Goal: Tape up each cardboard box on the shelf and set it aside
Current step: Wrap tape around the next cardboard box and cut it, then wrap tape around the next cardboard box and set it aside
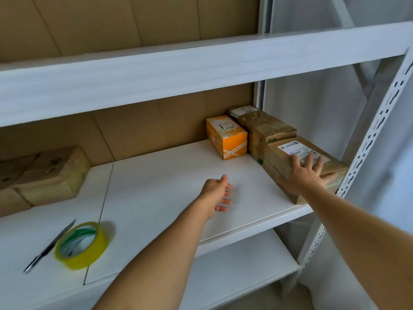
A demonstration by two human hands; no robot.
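Note:
A brown cardboard box [281,158] with a white label lies at the right end of the white shelf [169,175]. My right hand [307,174] rests flat on its top near corner, fingers spread and thumb along the front edge. My left hand [218,193] hovers over the bare shelf to the left of that box, fingers relaxed, holding nothing. Behind this box stand a taped brown box [266,130], a small brown box [242,110] and an orange box [225,136]. A roll of yellow tape [81,245] lies at the front left beside a pen-like knife [50,246].
Taped brown boxes [44,175] are stacked at the shelf's left end. A white shelf beam [178,72] runs overhead and a perforated upright [366,157] stands at the right. A lower shelf [245,262] shows below. Cardboard sheets [145,126] line the back.

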